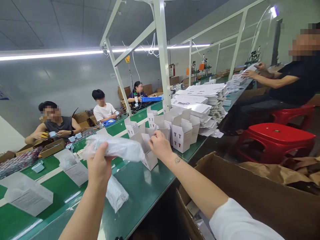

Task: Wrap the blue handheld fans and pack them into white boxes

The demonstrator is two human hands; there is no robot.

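Observation:
My left hand (99,165) is closed around a clear plastic bag (117,147) with a white item inside, held above the green table (140,186). The bag's far end points at a small open white carton (149,158) standing on the table. My right hand (160,144) grips the upper flap of that carton, fingers curled. More open white cartons (182,131) stand in a group just behind it. Another filled plastic bag (115,193) lies on the table under my left forearm.
Stacks of flat white carton blanks (200,100) sit further along the table. An open brown cardboard box (250,196) stands at my right, red stools (275,140) beyond it. Three people sit across the table at left, and another person works at far right. Bagged sheets (27,196) lie at left.

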